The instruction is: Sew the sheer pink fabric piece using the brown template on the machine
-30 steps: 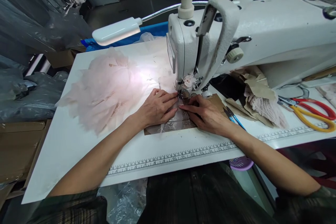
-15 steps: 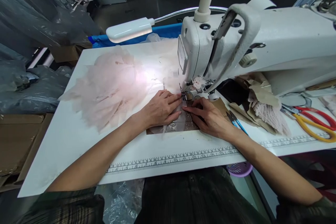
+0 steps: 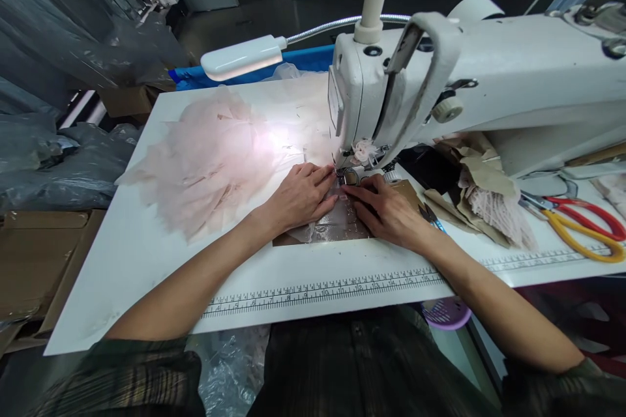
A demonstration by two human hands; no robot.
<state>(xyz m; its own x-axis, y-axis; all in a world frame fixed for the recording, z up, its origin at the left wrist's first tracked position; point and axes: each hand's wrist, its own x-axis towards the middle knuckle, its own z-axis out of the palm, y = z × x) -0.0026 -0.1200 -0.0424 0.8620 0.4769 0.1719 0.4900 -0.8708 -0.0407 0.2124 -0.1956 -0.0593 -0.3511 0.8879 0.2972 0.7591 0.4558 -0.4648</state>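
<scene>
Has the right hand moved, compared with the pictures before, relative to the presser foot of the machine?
Yes, slightly. The right hand has crept toward the presser foot, its fingertips now closer to it than before.

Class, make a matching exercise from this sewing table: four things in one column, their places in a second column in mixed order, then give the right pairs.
Things:
1. lamp
2. scissors
3. pink tulle
4. ruler

Places:
A. along the table's near edge
B. far right of the table
C. left of the hands
D. above the table, on a bendy neck

Pairs: 1-D, 2-B, 3-C, 4-A
</scene>
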